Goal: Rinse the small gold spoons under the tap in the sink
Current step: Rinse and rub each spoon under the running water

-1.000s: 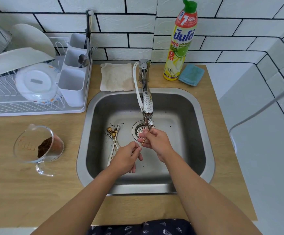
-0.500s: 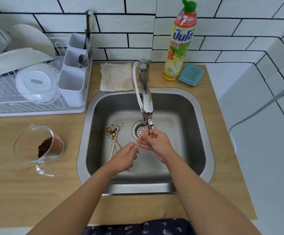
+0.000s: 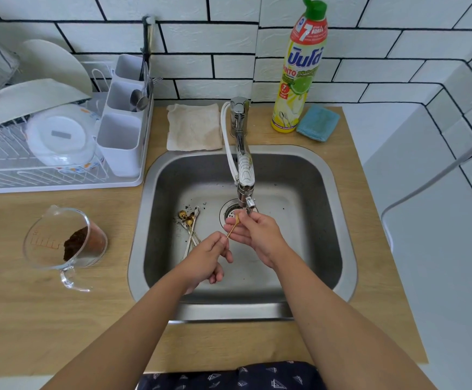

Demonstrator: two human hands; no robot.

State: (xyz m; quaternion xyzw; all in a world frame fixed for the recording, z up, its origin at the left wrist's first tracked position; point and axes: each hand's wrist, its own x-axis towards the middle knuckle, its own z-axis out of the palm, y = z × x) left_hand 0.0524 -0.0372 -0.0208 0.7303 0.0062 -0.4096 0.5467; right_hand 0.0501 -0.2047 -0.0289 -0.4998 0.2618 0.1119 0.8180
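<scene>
A small gold spoon [image 3: 233, 228] is held over the drain of the steel sink [image 3: 333, 209], just below the tap spout [image 3: 246, 192]. My left hand [image 3: 208, 256] pinches the handle end of that spoon. My right hand [image 3: 257, 235] has its fingers around the bowl end, right under the spout. Several more small gold spoons [image 3: 189, 225] lie in a loose pile on the sink floor to the left of the drain, with dark crumbs around them. I cannot tell whether water is running.
A dish rack [image 3: 46, 153] with plates and a cutlery holder stands at the left. A glass measuring jug [image 3: 60, 243] with brown powder sits on the wooden counter. A cloth [image 3: 194, 126], a dish soap bottle [image 3: 299, 74] and a blue sponge [image 3: 317, 123] lie behind the sink.
The spoon's bowl has come out from under my right fingers and shows below the spout. My left hand has shifted slightly left along the handle.
</scene>
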